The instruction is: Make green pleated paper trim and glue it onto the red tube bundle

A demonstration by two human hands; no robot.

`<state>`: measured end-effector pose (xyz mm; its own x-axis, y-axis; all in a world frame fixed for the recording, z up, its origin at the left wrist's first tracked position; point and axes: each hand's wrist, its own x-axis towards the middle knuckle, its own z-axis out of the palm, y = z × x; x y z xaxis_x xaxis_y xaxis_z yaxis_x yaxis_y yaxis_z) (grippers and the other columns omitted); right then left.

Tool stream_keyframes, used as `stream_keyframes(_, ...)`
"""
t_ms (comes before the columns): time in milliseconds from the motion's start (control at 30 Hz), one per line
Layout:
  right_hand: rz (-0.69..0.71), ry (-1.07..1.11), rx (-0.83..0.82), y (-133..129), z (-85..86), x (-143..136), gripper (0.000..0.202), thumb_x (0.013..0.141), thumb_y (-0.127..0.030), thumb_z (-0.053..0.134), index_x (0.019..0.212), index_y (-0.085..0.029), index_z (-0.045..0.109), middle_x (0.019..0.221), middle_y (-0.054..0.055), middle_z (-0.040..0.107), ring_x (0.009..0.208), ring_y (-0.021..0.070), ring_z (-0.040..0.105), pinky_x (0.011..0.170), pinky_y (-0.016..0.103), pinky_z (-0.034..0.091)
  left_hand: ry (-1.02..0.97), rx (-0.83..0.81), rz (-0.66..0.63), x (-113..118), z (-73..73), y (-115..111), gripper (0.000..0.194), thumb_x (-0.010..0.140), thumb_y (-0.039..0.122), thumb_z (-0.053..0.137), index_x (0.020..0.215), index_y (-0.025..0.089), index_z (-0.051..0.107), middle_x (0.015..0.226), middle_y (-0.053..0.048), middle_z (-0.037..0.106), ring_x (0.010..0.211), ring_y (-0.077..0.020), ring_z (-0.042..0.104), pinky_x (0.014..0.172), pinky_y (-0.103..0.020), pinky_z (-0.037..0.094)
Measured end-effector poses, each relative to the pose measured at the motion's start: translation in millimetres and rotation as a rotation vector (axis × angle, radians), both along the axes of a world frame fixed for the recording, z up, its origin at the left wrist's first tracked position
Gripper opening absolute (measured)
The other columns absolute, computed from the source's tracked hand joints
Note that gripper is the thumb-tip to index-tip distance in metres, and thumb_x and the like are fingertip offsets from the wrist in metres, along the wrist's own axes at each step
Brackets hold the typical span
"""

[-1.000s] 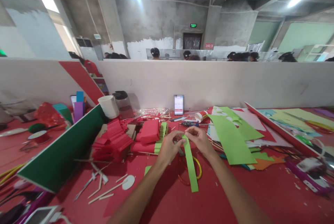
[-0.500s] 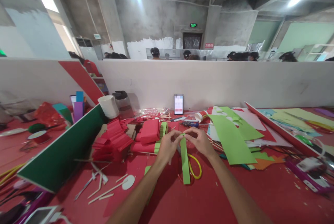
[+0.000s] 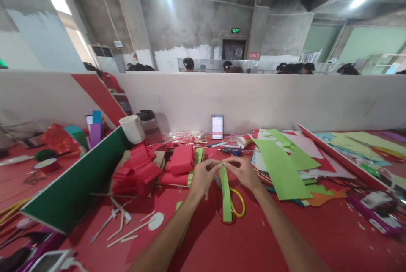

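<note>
Okay, so the left hand and right hand meet around mid-frame, fingers of both pinched on the top end of a narrow lime-green paper strip. It hangs down just below the centre of the frame, partly covering scissors with a yellow plastic loop on the red tabletop. Bigger lime-green paper sheets lie right of centre, and pleated red paper is piled left of centre. As for writing, the small lit green sign up top says EXIT; the characters above that are too tiny. Can't read the red sign with white characters either, and the upright phone's screen is all blur.
</note>
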<state>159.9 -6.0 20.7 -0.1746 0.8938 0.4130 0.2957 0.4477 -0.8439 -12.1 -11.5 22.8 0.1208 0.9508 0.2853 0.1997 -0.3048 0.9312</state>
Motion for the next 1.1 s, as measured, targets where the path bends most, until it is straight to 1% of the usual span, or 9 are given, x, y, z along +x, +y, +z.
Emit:
stream_keyframes(100,0.002,-0.006,0.024,-1.1,0.4,-0.7,0.019,0.082,-0.031,0.062,0.091,-0.02,0.075,0.086,0.005,0.074,0.083,0.0221,0.068,0.078,0.033,0.053,-0.001,0.009,0.007,0.1,-0.3,0.4,0.027,0.077,0.043,0.061,0.084,0.018,0.072,0.07,-0.003,0.072,0.055,-0.0176,0.065,0.04,-0.023,0.042)
stream_keyframes(200,0.011,-0.011,0.047,-3.0,1.9,-1.9,0.019,0.082,-0.03,0.061,0.092,-0.021,0.074,0.089,0.006,0.074,0.083,0.0217,0.068,0.079,0.033,0.053,0.005,0.006,0.014,-0.1,-0.8,-0.8,0.03,0.078,0.044,0.06,0.084,0.017,0.072,0.071,-0.004,0.072,0.05,-0.0161,0.062,0.036,-0.022,0.039)
stream_keyframes(300,0.023,-0.01,0.06,-4.9,4.0,-3.4,0.019,0.083,-0.03,0.06,0.093,-0.02,0.073,0.086,0.005,0.073,0.082,0.0211,0.067,0.077,0.032,0.053,0.014,0.015,0.012,-1.0,-0.6,-3.0,0.031,0.078,0.045,0.06,0.084,0.017,0.071,0.074,-0.004,0.072,0.048,-0.0151,0.061,0.035,-0.022,0.038)
stream_keyframes(433,0.042,-0.005,0.063,-6.5,5.6,-4.9,0.018,0.083,-0.031,0.06,0.091,-0.02,0.071,0.085,0.005,0.072,0.08,0.02,0.066,0.075,0.031,0.052,0.025,0.057,0.006,-2.3,1.5,-4.1,0.028,0.078,0.044,0.061,0.082,0.018,0.071,0.072,-0.003,0.071,0.056,-0.0158,0.064,0.044,-0.023,0.046)
stream_keyframes(567,0.034,-0.02,0.082,-7.0,6.0,-4.6,0.016,0.083,-0.033,0.061,0.085,-0.019,0.07,0.084,0.005,0.072,0.078,0.0196,0.065,0.074,0.03,0.051,0.037,0.065,0.003,-2.3,3.2,-2.5,0.025,0.076,0.042,0.063,0.08,0.019,0.071,0.071,-0.002,0.07,0.06,-0.0169,0.065,0.05,-0.024,0.049)
stream_keyframes(800,-0.013,-0.035,0.115,-6.0,5.5,-4.8,0.014,0.085,-0.031,0.058,0.082,-0.02,0.065,0.082,0.004,0.07,0.077,0.019,0.064,0.073,0.03,0.05,0.014,0.035,-0.031,-0.5,-1.6,1.1,0.027,0.077,0.044,0.061,0.08,0.018,0.069,0.071,-0.002,0.069,0.059,-0.017,0.064,0.05,-0.024,0.047)
stream_keyframes(967,0.052,-0.013,0.063,-6.7,3.9,-7.0,0.012,0.084,-0.028,0.059,0.092,-0.02,0.063,0.088,0.004,0.07,0.08,0.0183,0.065,0.075,0.03,0.05,-0.002,0.015,-0.072,-3.0,-9.4,4.2,0.03,0.084,0.044,0.054,0.087,0.017,0.066,0.072,-0.001,0.067,0.059,-0.0153,0.061,0.049,-0.022,0.043)
stream_keyframes(1033,0.069,0.011,0.051,-6.9,3.2,-7.3,0.012,0.082,-0.027,0.06,0.092,-0.02,0.062,0.089,0.004,0.069,0.081,0.0182,0.065,0.075,0.03,0.051,-0.001,0.029,-0.076,-3.4,-10.6,5.0,0.029,0.085,0.043,0.053,0.088,0.017,0.066,0.071,-0.001,0.067,0.061,-0.0156,0.061,0.053,-0.023,0.045)
stream_keyframes(1100,0.052,0.02,0.059,-6.8,2.7,-6.9,0.009,0.082,-0.026,0.059,0.088,-0.019,0.063,0.085,0.003,0.069,0.078,0.0181,0.064,0.074,0.029,0.051,-0.007,0.05,-0.081,-3.0,-10.5,5.4,0.027,0.085,0.041,0.055,0.087,0.017,0.066,0.075,-0.002,0.069,0.068,-0.0167,0.063,0.061,-0.024,0.048)
